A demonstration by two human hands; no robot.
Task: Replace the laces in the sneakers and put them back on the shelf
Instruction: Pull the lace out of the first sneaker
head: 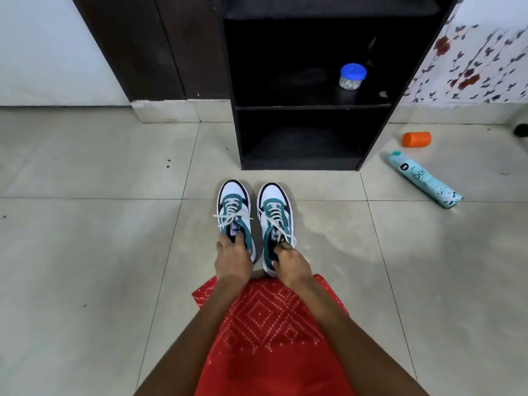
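Observation:
Two white and teal sneakers stand side by side on the tiled floor, toes pointing at the black shelf [300, 108]. Both carry white laces tied in bows. My left hand [233, 260] grips the heel opening of the left sneaker [233, 200], fingers curled inside the collar. My right hand [290, 262] grips the heel opening of the right sneaker [274, 204] the same way. The heels of both shoes are hidden under my hands.
The shelf stands just beyond the shoes; its bottom compartment holds nothing I can see, and a blue-lidded jar [353, 77] sits on the level above. A teal spray can [424, 180] and an orange cap [417, 139] lie on the floor to the right. Red patterned cloth [268, 324] covers my lap.

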